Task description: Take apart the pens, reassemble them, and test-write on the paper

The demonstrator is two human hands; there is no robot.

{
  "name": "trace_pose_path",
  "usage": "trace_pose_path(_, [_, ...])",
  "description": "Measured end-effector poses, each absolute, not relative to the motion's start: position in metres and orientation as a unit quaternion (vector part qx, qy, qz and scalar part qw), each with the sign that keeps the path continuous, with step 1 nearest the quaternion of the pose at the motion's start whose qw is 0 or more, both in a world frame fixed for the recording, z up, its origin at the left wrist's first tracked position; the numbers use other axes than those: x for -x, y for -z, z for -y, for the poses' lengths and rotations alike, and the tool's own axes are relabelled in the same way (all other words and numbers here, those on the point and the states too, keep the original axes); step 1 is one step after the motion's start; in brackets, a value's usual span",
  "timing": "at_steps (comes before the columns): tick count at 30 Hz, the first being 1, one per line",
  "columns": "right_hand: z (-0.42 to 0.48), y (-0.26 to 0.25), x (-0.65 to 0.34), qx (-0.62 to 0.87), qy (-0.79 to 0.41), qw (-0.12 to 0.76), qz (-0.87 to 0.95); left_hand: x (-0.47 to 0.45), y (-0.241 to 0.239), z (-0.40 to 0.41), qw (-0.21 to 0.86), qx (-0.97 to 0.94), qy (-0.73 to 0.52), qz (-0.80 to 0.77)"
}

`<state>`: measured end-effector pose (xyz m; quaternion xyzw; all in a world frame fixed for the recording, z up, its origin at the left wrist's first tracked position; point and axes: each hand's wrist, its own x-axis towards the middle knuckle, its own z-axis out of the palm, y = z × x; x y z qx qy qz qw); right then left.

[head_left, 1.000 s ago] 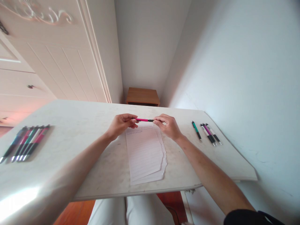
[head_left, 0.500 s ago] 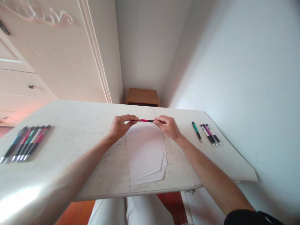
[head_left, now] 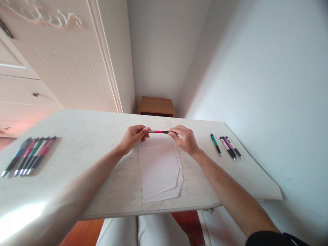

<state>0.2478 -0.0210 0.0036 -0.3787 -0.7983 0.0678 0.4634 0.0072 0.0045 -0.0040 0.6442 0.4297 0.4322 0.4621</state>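
A pink pen (head_left: 158, 132) with a black grip is held level above the far end of some lined paper (head_left: 160, 171). My left hand (head_left: 134, 137) pinches its left end between thumb and fingers, with the thumb on top. The black grip end sits between the thumb and fingertips of my right hand (head_left: 185, 138), which hide the tip. Handwriting shows at the top of the paper, and the sheets have torn right edges.
Several pens (head_left: 33, 155) lie side by side at the table's left. On the right lie a green pen (head_left: 215, 144) and a small group of white and purple pens (head_left: 231, 148). A wall borders the white table (head_left: 102, 191) on the right; a wooden cabinet (head_left: 157, 105) stands beyond it.
My left thumb has shifted up onto the pen's left end, and the left fingers have curled under it. My right hand keeps its hold with little movement.
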Motion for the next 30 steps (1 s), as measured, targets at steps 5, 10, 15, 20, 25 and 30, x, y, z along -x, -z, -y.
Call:
trace_pose_path(5, [0.0214,-0.003,-0.2466,0.391,-0.062,0.465,0.792,-0.008,0.0055,-0.0048,0.483,-0.61,-0.465,-0.423])
trace_pose_path(10, [0.0198,-0.0039,-0.2485,0.406,-0.094,0.459,0.785,-0.0106,0.0055,-0.0026,0.432,-0.619,-0.513,-0.408])
trace_pose_path(15, [0.0189,-0.0056,-0.2506,0.411,-0.101,0.454,0.784,-0.0149,0.0005,0.0025,0.453,-0.63,-0.506,-0.376])
trace_pose_path(20, [0.0188,-0.0042,-0.2507,0.403,-0.098,0.459,0.786,-0.0134,0.0012,-0.0006,0.447,-0.629,-0.476,-0.422])
trace_pose_path(25, [0.019,-0.0024,-0.2496,0.401,-0.099,0.453,0.79,-0.0087,0.0028,-0.0042,0.465,-0.633,-0.444,-0.432])
trace_pose_path(30, [0.0183,-0.0019,-0.2503,0.404,-0.099,0.455,0.787,-0.0086,0.0026,-0.0045,0.486,-0.602,-0.484,-0.409])
